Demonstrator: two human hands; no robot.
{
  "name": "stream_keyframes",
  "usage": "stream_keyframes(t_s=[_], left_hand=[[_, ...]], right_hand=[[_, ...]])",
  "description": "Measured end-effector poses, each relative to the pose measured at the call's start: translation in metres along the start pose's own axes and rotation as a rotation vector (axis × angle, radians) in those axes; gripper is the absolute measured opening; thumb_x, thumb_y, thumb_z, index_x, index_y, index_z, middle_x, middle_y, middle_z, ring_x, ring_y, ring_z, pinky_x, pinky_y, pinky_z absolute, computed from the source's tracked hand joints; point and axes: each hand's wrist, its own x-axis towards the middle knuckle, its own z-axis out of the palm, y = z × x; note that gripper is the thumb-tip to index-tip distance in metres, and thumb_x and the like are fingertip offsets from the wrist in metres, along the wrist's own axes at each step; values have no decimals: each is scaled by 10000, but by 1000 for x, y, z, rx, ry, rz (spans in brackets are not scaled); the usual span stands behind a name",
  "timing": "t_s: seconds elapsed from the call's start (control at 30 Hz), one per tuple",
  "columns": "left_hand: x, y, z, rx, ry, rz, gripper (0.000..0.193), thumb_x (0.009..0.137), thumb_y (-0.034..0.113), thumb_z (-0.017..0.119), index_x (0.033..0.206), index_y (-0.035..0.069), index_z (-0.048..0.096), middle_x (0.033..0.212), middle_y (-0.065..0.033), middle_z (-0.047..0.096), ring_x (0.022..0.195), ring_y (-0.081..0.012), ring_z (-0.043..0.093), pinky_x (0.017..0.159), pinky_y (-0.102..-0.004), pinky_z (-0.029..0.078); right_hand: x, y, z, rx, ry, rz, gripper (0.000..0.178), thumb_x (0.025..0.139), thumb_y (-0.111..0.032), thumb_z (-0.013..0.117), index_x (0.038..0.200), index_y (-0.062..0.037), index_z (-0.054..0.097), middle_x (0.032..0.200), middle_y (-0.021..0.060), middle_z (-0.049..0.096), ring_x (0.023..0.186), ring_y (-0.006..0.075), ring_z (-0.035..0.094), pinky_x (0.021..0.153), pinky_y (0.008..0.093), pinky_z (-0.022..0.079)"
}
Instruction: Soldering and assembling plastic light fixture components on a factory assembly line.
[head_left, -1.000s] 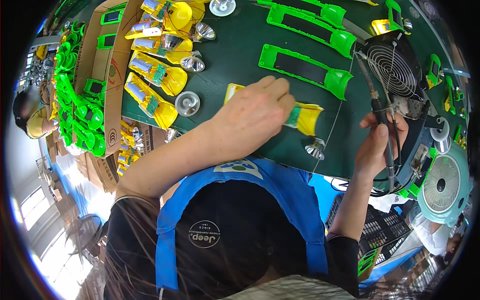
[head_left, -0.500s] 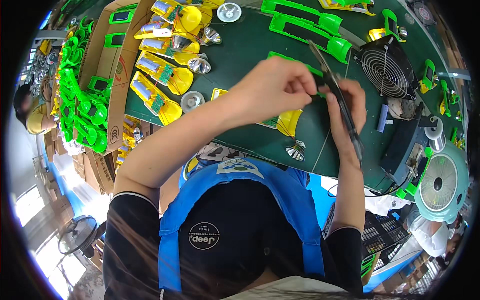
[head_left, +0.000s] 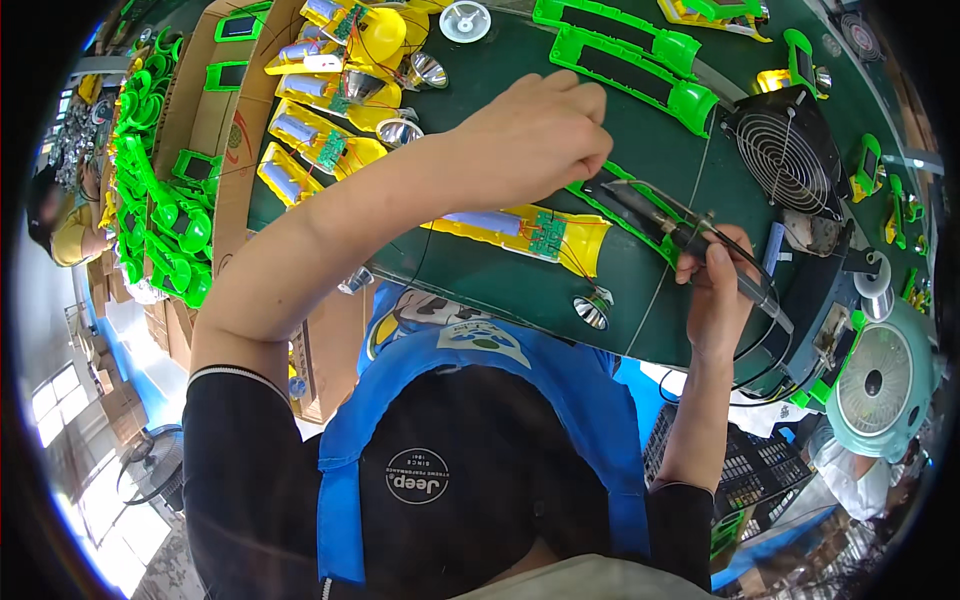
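In my right hand (head_left: pixel 718 295) is a soldering iron (head_left: pixel 690 238) with a dark handle and a cable. Its tip points left over a green casing half (head_left: pixel 655 238) lying on the bench. My left hand (head_left: pixel 548 130) is closed above the left end of that casing; its fingertips are turned away, so what they hold, if anything, is hidden. Just nearer to me lies a yellow casing half (head_left: pixel 580 240) with a blue battery (head_left: pixel 485 222), a green circuit board (head_left: pixel 546 234) and thin wires. A shiny lamp reflector (head_left: pixel 591 311) rests by its right end.
Several wired yellow casings (head_left: pixel 350 155) lie at the left, beside a cardboard box (head_left: pixel 235 140) of green parts. More green casings (head_left: pixel 635 70) are at the back. A black fan (head_left: pixel 785 150), a dark soldering station (head_left: pixel 812 285) and a teal fan (head_left: pixel 875 370) stand right.
My left hand has moved up and left, away from my right hand. My right hand has lowered, with the soldering iron swung from steep to slanting left over the green casing.
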Motion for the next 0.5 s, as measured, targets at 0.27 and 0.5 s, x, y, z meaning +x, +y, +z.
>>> stream_keyframes(t_s=[0.27,0.5], left_hand=[[10,-3,4,180,-177,55,99,802,158,625,722,103,648,855,-18,523,902,-186,500,791,-345,371],[10,-1,6,225,-188,47,98,803,157,628,727,104,657,846,-11,540,915,-176,510,791,-344,364]], right_hand=[[8,-2,6,-96,-16,128,214,868,-162,611,945,24,540,698,97,608,569,119,569,521,212,458],[9,-5,6,-136,-63,134,195,877,-136,614,947,29,538,715,103,617,573,113,575,537,213,476]])
